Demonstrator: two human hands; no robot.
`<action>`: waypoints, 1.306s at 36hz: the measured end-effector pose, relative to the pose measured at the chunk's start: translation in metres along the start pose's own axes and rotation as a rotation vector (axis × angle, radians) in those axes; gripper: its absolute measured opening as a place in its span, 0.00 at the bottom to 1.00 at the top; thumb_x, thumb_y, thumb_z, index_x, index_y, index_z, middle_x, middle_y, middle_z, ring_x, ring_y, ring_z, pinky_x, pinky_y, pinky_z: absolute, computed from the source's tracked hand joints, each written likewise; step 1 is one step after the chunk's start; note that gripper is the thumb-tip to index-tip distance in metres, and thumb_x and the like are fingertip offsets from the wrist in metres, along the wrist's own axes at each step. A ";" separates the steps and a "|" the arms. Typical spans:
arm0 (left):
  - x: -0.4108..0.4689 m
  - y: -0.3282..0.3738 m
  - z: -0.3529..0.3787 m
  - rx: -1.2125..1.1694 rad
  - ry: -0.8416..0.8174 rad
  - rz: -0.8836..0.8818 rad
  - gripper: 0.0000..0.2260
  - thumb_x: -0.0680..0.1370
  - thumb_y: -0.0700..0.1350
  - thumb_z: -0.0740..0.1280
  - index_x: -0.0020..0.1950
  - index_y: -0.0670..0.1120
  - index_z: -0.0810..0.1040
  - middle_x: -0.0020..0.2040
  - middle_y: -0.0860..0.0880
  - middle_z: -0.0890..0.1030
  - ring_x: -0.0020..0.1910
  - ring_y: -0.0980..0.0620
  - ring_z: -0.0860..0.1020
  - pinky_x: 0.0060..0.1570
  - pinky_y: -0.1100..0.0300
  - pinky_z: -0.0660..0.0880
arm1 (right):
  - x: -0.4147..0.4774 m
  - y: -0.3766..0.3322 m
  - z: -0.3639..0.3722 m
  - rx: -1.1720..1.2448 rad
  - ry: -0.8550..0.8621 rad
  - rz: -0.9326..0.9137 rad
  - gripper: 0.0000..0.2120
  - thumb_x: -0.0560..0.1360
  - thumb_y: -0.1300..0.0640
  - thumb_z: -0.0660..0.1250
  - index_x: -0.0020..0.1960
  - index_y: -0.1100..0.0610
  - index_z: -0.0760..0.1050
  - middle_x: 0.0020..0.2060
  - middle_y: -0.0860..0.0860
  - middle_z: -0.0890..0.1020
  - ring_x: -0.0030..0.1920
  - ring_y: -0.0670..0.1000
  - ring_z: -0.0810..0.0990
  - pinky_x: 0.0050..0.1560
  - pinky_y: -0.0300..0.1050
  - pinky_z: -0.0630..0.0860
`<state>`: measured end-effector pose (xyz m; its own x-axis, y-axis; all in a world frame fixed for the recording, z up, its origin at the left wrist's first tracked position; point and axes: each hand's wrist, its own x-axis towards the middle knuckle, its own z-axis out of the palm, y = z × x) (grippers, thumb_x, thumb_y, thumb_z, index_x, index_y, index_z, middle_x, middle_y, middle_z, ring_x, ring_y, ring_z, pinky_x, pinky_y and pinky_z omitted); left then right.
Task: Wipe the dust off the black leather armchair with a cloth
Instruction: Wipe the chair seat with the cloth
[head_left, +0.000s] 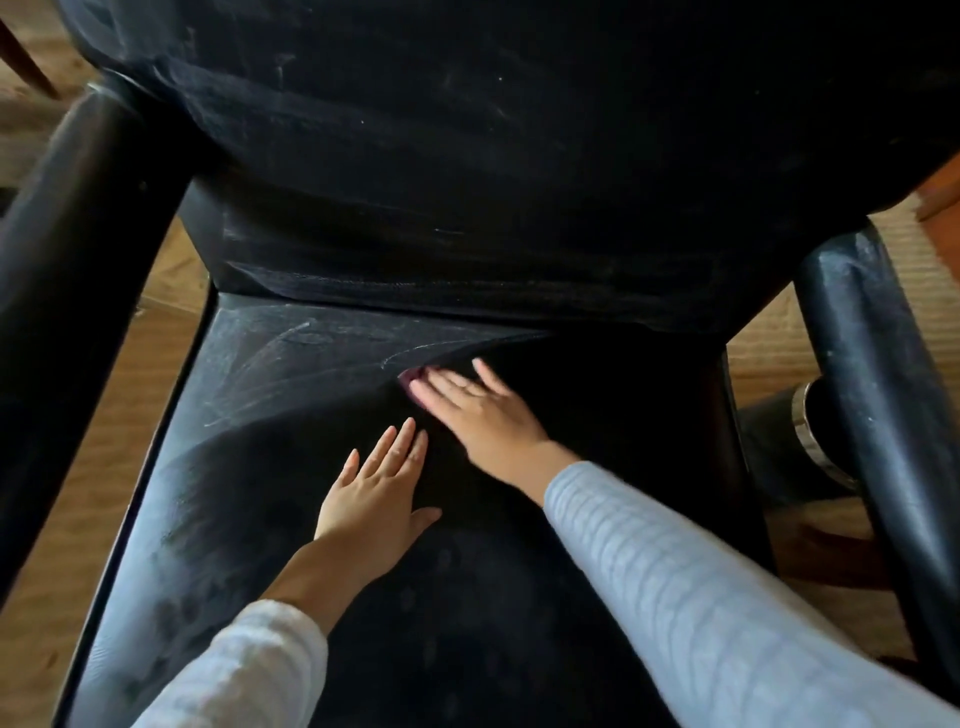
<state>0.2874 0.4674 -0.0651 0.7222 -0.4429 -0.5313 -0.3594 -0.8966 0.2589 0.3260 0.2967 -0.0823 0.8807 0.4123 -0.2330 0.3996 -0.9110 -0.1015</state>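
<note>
The black leather armchair (270, 405) fills the view, its seat below me and its backrest (467, 156) above. Grey dust streaks cover the left part of the seat. My right hand (478, 405) lies flat with straight fingers near the back of the seat, pressing a dark pink cloth (410, 382). Only a small edge of the cloth shows past the fingertips. My left hand (379, 488) rests flat on the middle of the seat, fingers straight, holding nothing. The seat to the right of my right hand looks darker.
Two black padded armrests flank the seat, the left armrest (78, 291) and the dusty right armrest (878, 395). Wooden floor (109, 467) shows on the left. A pale rug (763, 338) and a dark cylinder with a metal band (815, 431) lie at the right.
</note>
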 end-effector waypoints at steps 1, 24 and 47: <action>0.000 0.000 0.000 -0.005 0.001 0.002 0.36 0.81 0.59 0.55 0.77 0.49 0.35 0.76 0.53 0.32 0.71 0.58 0.32 0.74 0.53 0.40 | -0.001 0.010 -0.001 -0.012 -0.002 0.066 0.36 0.76 0.69 0.55 0.79 0.54 0.45 0.78 0.53 0.54 0.77 0.50 0.53 0.76 0.53 0.41; -0.002 -0.012 0.000 -0.061 0.049 0.087 0.34 0.80 0.57 0.57 0.78 0.51 0.41 0.78 0.53 0.40 0.74 0.56 0.35 0.73 0.57 0.38 | 0.042 -0.047 -0.012 0.133 0.000 -0.049 0.31 0.78 0.66 0.56 0.78 0.54 0.53 0.76 0.51 0.59 0.76 0.51 0.54 0.76 0.54 0.44; -0.042 -0.051 0.014 -0.055 0.109 0.098 0.32 0.82 0.54 0.55 0.77 0.53 0.37 0.73 0.57 0.31 0.73 0.57 0.33 0.71 0.60 0.36 | 0.015 0.050 -0.023 0.138 -0.108 0.726 0.32 0.75 0.65 0.56 0.77 0.54 0.54 0.76 0.51 0.60 0.73 0.55 0.62 0.73 0.57 0.52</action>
<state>0.2675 0.5317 -0.0672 0.7460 -0.5237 -0.4113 -0.4008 -0.8464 0.3507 0.3651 0.2569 -0.0689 0.8784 -0.2893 -0.3804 -0.3148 -0.9492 -0.0050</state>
